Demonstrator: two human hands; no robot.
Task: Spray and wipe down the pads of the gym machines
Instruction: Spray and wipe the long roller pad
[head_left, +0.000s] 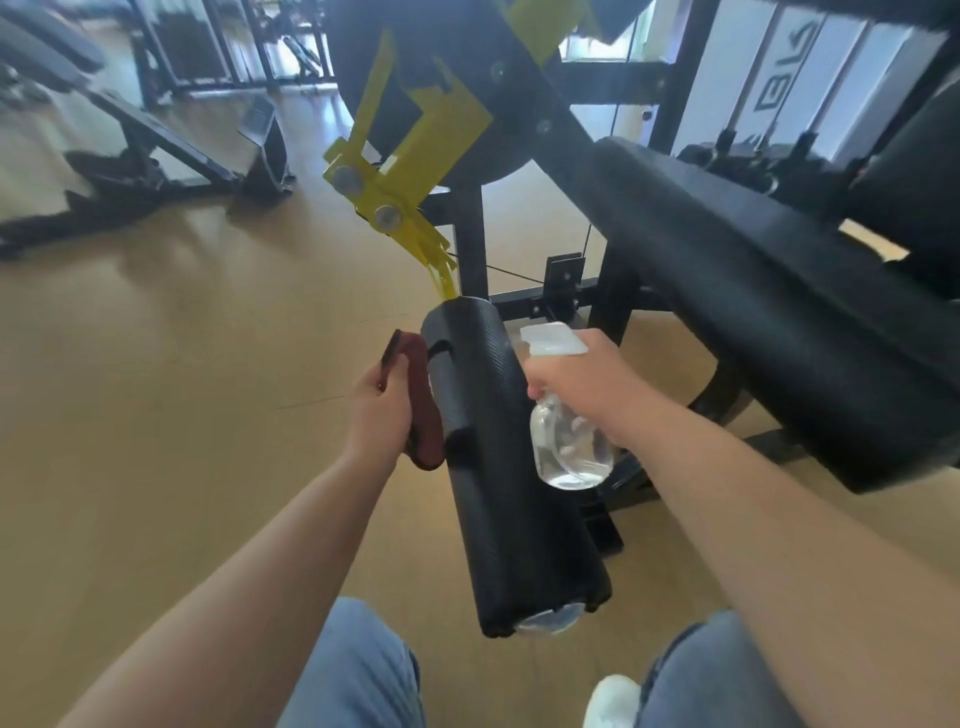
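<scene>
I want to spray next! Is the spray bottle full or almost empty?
Almost empty: the clear spray bottle shows liquid only near its bottom.

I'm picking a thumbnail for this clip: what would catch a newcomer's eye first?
The black roller pad lies at centre between two hands: the left hand holds a red cloth at its side, the right hand grips a clear spray bottle. Above, a bright yellow bracket stands out.

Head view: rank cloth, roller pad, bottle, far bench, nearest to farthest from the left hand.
1. Cloth: held in the left hand.
2. Roller pad: right beside it.
3. Bottle: beyond the pad, in the right hand.
4. Far bench: upper left, well away.
</scene>
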